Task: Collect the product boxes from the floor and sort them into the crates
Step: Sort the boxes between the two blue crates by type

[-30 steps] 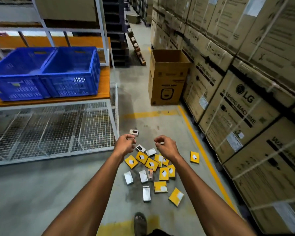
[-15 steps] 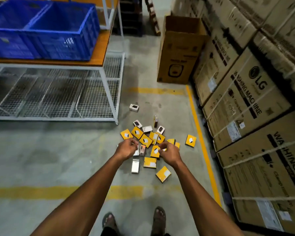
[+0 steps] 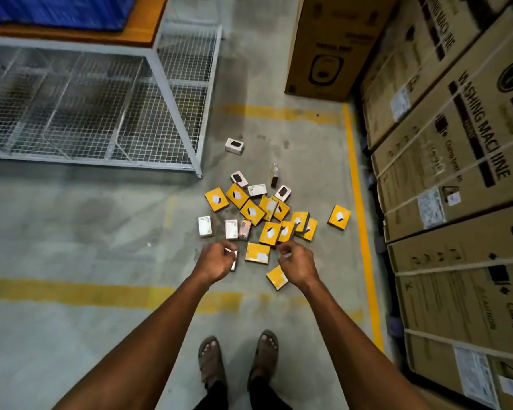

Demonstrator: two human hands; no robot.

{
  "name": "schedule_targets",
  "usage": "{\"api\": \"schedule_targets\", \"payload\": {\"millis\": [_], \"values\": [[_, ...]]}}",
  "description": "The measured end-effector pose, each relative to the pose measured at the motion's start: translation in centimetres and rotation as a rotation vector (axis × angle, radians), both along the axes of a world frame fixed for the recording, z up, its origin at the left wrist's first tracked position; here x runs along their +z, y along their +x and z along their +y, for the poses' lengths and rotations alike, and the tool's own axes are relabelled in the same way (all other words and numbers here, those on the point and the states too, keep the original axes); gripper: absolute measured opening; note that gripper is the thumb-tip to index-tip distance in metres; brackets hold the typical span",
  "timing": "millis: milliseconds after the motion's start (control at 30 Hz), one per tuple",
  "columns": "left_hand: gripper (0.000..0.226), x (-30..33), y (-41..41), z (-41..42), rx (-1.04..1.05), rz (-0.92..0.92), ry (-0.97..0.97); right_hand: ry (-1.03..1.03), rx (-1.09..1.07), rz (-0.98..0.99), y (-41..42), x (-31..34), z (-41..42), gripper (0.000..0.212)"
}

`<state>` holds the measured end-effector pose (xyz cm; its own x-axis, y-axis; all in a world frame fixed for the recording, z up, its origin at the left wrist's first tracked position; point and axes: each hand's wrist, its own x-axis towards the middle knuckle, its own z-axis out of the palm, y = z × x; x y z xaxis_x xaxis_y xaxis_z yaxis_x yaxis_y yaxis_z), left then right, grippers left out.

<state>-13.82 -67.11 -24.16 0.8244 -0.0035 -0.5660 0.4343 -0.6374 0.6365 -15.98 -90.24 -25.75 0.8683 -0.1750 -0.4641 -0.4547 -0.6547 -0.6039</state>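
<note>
While both arms reach down toward the floor (image 3: 71, 232), the left hand (image 3: 215, 261) and right hand (image 3: 296, 263) hang above the near edge of the scattered product boxes (image 3: 252, 211) with fingers curled in. Neither seems to hold anything, though a white box (image 3: 234, 261) sits partly hidden behind the left knuckles and I cannot tell whether the fingers touch it. Nothing has been collected yet, by the look of it: yellow boxes and white ones lie mixed and overlapping in one patch, with one yellow box (image 3: 339, 217) apart near the yellow floor line (image 3: 359, 202) and one white box (image 3: 234, 145) off toward the wire rack (image 3: 172, 93).

The blue crates (image 3: 57, 10) stand on the orange counter (image 3: 142, 28) above that rack, well away from the pile and only blurrily seen at the top edge.

Several risks follow from this layout. Overlapping boxes may slide or come up in pairs when one is pinched, so a grab could drop a neighbour. Small flat boxes on smooth concrete give little edge for fingertips, and a loaded hand may spill on the way up to the counter. The sandalled feet (image 3: 237, 359) stand close behind the pile, so a step forward could crush a box. The two outlying boxes are easy to overlook, and mixing colours in a handful would muddle the sorting.
</note>
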Motion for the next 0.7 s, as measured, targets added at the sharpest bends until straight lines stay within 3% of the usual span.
{"api": "schedule_targets", "payload": {"millis": [233, 567, 700], "values": [[0.017, -11.6, 2.4, 0.9, 0.001, -0.015, 0.056, -0.005, 0.039, -0.012, 2.8, -10.0, 1.4, 0.031], [0.018, -36.7, 3.5, -1.6, -0.194, -0.094, 0.050, -0.027, -0.088, 0.055, 1.9, -35.5, -0.4, 0.029], [0.029, -47.1, 4.1, -3.6, -0.328, -0.130, 0.087, -0.093, -0.156, 0.140, 1.6, -45.3, -1.9, 0.033]]}}
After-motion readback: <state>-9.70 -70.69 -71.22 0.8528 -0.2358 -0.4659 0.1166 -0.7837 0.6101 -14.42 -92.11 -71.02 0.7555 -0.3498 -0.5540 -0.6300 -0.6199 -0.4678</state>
